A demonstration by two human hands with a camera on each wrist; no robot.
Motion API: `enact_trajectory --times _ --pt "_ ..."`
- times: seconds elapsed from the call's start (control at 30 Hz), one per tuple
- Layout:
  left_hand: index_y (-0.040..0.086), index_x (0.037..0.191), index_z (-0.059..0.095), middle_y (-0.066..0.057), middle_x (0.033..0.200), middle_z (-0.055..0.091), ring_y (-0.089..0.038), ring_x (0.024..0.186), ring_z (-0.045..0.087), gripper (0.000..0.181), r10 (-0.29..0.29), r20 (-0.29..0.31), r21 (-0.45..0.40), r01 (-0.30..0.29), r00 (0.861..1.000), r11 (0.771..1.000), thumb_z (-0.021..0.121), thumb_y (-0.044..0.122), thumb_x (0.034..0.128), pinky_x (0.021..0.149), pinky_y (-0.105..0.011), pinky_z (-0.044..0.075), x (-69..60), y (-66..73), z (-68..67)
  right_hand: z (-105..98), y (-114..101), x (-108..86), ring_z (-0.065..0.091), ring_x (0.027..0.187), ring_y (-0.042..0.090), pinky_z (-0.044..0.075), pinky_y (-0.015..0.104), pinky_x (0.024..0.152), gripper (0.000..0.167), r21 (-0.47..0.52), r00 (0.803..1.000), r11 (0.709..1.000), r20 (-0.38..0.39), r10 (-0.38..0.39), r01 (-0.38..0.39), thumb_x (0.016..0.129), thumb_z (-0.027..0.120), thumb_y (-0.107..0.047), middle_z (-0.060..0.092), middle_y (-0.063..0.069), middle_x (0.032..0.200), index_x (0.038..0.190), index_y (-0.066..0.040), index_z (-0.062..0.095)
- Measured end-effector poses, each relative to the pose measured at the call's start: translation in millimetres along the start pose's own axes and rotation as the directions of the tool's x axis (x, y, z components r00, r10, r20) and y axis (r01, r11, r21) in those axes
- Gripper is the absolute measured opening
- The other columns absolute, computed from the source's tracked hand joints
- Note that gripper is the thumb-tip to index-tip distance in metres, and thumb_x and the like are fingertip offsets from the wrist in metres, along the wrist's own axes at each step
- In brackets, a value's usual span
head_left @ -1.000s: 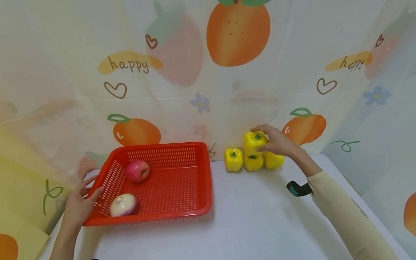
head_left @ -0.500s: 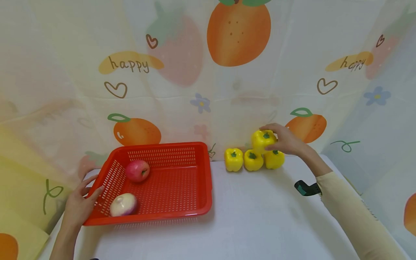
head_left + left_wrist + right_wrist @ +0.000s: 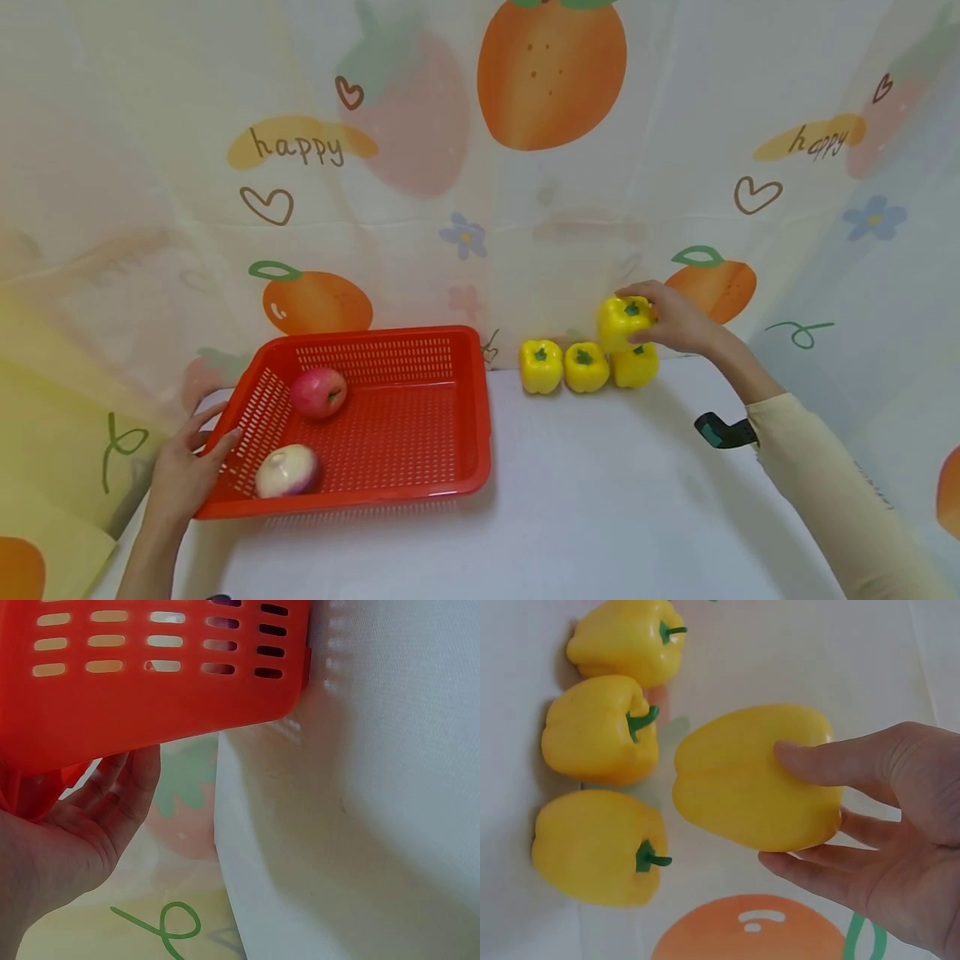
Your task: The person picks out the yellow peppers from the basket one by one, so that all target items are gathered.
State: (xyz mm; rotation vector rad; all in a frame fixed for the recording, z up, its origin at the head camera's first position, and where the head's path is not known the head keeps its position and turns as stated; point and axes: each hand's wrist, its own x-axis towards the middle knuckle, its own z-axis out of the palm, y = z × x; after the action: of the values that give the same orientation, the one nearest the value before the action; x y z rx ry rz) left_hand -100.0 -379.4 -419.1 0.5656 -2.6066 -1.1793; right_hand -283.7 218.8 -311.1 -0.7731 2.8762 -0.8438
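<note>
My right hand (image 3: 675,321) grips a yellow bell pepper (image 3: 757,780) between thumb and fingers, held in the air above the row. Below it, three more yellow bell peppers stand side by side on the table: a left one (image 3: 541,367), a middle one (image 3: 587,367) and a right one (image 3: 635,367), partly behind the held pepper. My left hand (image 3: 183,467) holds the left rim of a red plastic basket (image 3: 472,417), fingers on the outside and thumb over the edge. Inside the basket lie a red apple (image 3: 318,393) and a white and purple onion (image 3: 288,471).
A white cloth covers the table (image 3: 570,500). Behind it hangs a printed curtain (image 3: 525,208) with fruit drawings, close to the peppers. The basket takes up the table's left half.
My right hand has carried the held pepper to the right, from over the middle standing pepper to over the right one. My left hand and the basket stay in place.
</note>
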Motion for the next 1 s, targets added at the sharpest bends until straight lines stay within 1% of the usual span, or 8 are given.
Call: enact_trajectory --times 0.1,0.37,0.63,0.87,1.0 --pt "0.005 0.148 0.038 -0.035 0.116 0.056 -0.009 0.070 0.057 0.058 -0.004 0.002 0.000 0.004 1.000 1.000 0.056 0.031 0.0999 0.056 -0.024 0.051 -0.2 0.1 -0.2 -2 3 -0.3 0.039 0.127 0.045 0.033 0.062 0.105 0.062 -0.014 1.000 1.000 -0.002 0.007 -0.007 0.083 0.074 0.001 0.043 0.028 0.142 0.138 0.006 0.047" --pt "0.007 0.150 0.037 -0.033 0.118 0.056 -0.015 0.076 0.058 0.060 -0.032 0.004 0.004 0.032 0.999 0.999 0.056 0.033 0.0996 0.057 -0.023 0.052 0.0 1.7 0.0 -9 11 -4.2 0.039 0.128 0.046 0.033 0.063 0.104 0.061 -0.034 1.000 0.999 -0.002 0.018 -0.018 0.082 0.074 0.001 0.045 0.029 0.140 0.137 0.007 0.047" --pt "0.006 0.149 0.038 -0.034 0.119 0.056 -0.016 0.076 0.059 0.059 -0.026 0.005 0.014 0.026 1.000 1.000 0.055 0.032 0.0998 0.057 -0.023 0.051 -0.3 0.5 -0.3 -18 21 -13.5 0.041 0.124 0.047 0.033 0.064 0.103 0.060 -0.048 0.998 0.997 -0.017 0.055 -0.055 0.082 0.074 0.001 0.045 0.031 0.138 0.135 0.008 0.047" --pt "0.006 0.149 0.038 -0.034 0.117 0.056 -0.011 0.072 0.057 0.058 -0.022 0.008 0.005 0.022 1.000 1.000 0.056 0.032 0.0998 0.057 -0.023 0.051 -0.7 0.3 -0.7 -24 29 -20.8 0.044 0.117 0.047 0.035 0.066 0.099 0.059 -0.089 0.998 0.994 -0.037 0.054 -0.057 0.080 0.076 0.000 0.049 0.031 0.133 0.133 0.009 0.050" --pt "0.006 0.148 0.039 -0.034 0.116 0.057 -0.008 0.070 0.057 0.057 -0.008 0.006 0.010 0.008 1.000 1.000 0.056 0.030 0.1000 0.056 -0.023 0.051 -0.6 0.1 -0.2 -28 37 -25.5 0.044 0.113 0.047 0.036 0.067 0.097 0.061 -0.098 0.996 0.991 -0.035 0.086 -0.089 0.081 0.074 0.001 0.047 0.030 0.134 0.135 0.007 0.047"
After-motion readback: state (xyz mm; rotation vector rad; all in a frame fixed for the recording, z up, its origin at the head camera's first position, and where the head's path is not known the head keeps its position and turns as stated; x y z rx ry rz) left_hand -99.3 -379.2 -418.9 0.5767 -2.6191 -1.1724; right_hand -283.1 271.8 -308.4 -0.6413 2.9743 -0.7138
